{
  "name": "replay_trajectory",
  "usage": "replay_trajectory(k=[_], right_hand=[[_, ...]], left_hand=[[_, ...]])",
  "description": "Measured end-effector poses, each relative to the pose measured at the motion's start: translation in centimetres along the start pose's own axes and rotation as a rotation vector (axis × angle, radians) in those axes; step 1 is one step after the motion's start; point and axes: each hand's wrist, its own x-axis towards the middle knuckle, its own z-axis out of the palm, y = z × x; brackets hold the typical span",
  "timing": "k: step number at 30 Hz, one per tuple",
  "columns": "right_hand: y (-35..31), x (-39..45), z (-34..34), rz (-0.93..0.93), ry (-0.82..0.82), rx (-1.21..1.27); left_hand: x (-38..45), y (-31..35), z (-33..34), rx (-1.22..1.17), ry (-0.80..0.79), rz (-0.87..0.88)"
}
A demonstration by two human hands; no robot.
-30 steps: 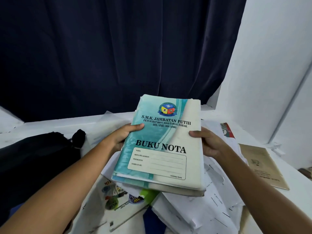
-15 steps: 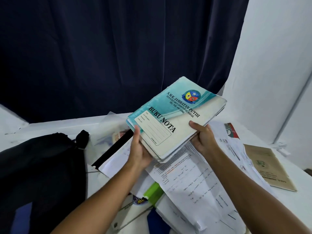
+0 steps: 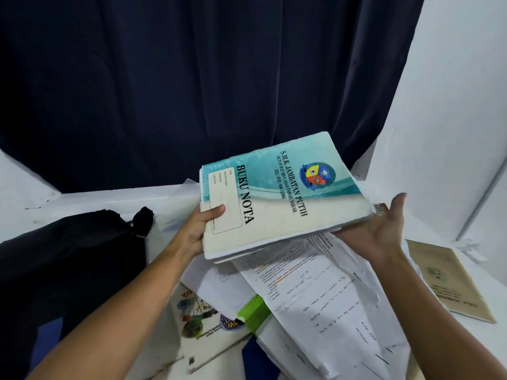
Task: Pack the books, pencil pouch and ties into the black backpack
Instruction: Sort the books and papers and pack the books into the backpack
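Nearest to me, my two forearms reach in from the bottom corners over a heap of loose papers (image 3: 315, 303) and a colourful workbook (image 3: 203, 316) with a green strip beside it, all spread on the white table (image 3: 482, 341). None of this looks packed yet.

A little farther, at left, lies the black backpack (image 3: 68, 259). From here I cannot tell whether its mouth is open or whether anything is inside. I see no pencil pouch or ties (they may be buried under the papers or out of frame), so I judge the task to be early, with most of the packing left.

Farther on, raised above the heap, is a stack of books (image 3: 277, 204), its top one a teal and cream notebook printed BUKU NOTA. My left hand (image 3: 200, 229) grasps the stack's left edge, thumb on the cover and fingers underneath. My right hand (image 3: 384, 229) is at the stack's right end, palm up and fingers spread loosely, touching or just under the lower edge rather than gripping; the exact contact is hidden. The stack lies between my hands, right of the backpack and apart from it.

At far right a tan booklet (image 3: 450, 281) rests flat on the table, and behind everything hangs a dark curtain (image 3: 192, 91) against a white wall (image 3: 452, 105).
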Motion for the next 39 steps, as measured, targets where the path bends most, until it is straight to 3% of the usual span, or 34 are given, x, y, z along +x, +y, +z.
replay_trajectory(k=[6, 14, 17, 29, 35, 39], right_hand=[[0.5, 1.0, -0.1, 0.335, -0.149, -0.372], [5.7, 3.7, 1.8, 0.52, -0.215, -0.832], [8.5, 4.3, 2.6, 0.528, -0.177, -0.836], [19.9, 3.6, 9.6, 0.627, -0.331, -0.8], [25.7, 1.4, 11.6, 0.593, -0.273, -0.724], [29.0, -1.1, 11.5, 0.562, -0.202, -0.63]], left_hand=[[-0.9, 2.3, -5.4, 0.238, -0.033, -0.077], [-4.2, 3.1, -10.8, 0.329, 0.124, -0.197], [-5.5, 4.2, -12.6, 0.341, 0.171, -0.222], [-13.1, 10.2, -23.0, 0.45, 0.201, -0.339], [-16.5, 12.3, -27.8, 0.5, 0.118, -0.529], [-17.7, 13.1, -29.7, 0.715, 0.103, -0.598]])
